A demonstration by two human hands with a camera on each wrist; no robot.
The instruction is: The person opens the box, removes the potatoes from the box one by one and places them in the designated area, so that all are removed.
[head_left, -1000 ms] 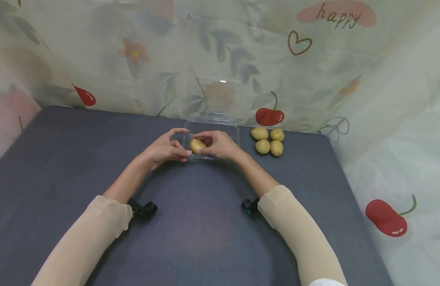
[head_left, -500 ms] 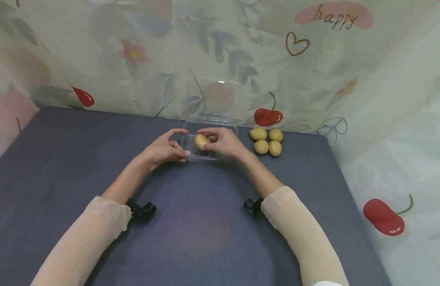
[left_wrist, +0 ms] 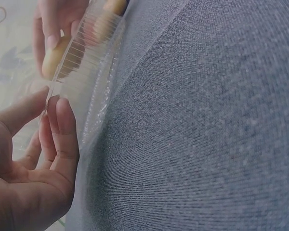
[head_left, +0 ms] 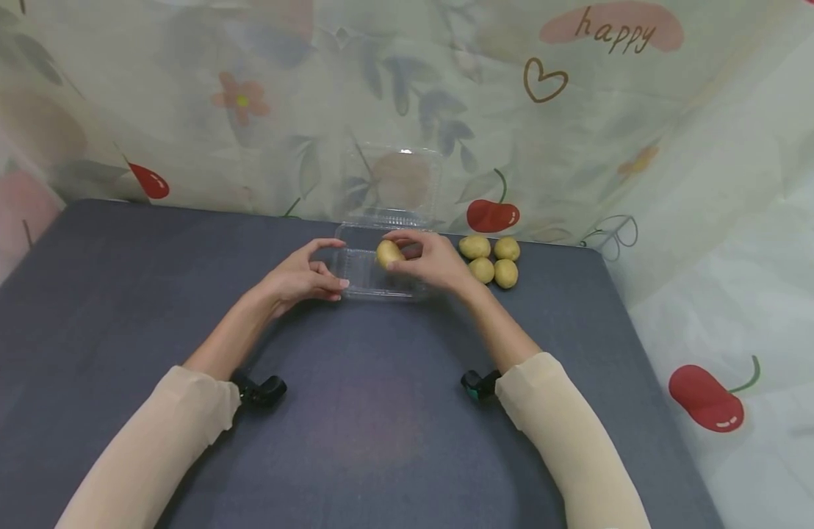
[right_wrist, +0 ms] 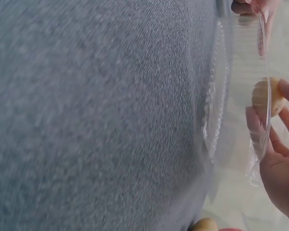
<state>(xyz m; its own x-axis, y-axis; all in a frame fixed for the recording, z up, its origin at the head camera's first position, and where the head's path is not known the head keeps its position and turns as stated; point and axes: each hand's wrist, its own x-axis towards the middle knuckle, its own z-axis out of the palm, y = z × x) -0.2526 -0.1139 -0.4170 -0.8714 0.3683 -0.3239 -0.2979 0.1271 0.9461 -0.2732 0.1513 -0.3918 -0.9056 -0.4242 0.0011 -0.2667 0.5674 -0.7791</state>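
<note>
A clear plastic clamshell box sits near the table's back edge, its lid raised against the backdrop. My left hand pinches the box's left rim between thumb and fingers, as the left wrist view shows closely. Over the right part of the box, my right hand grips a potato between thumb and fingertips. The right wrist view has this potato partly behind the clear wall. Through the bare part of the box, its ribbed floor is visible.
Several potatoes lie clustered on the dark table, just right of the box. A printed curtain hangs right behind the table edge. Both wrists carry small black devices.
My right hand has raised the potato from the box's left part and carried it to the right. The left hand stays on the rim, and the box keeps its place.
</note>
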